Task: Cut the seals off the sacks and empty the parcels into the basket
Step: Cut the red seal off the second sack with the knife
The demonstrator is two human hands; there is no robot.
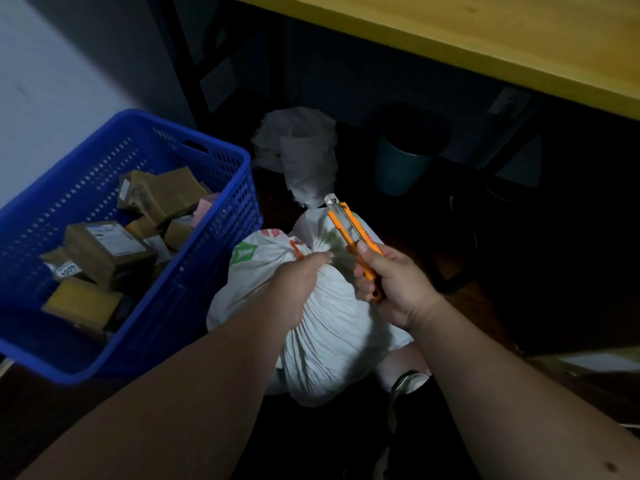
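A full white sack [332, 327] stands on the dark floor at centre, its neck tied with an orange-red seal [296, 249]. My left hand [294, 289] grips the gathered neck just below the seal. My right hand [391, 285] holds an orange utility knife [349, 233] to the right of the neck, its tip pointing up and away, apart from the seal. A blue plastic basket [221, 258] sits at the left with several brown cardboard parcels [110, 247] inside.
A yellow wooden tabletop [485, 36] overhangs at the top right. Under it stand a crumpled white sack [301, 154] and a teal bin [401, 164]. A shoe [405, 386] shows beside the sack. A grey wall is at the left.
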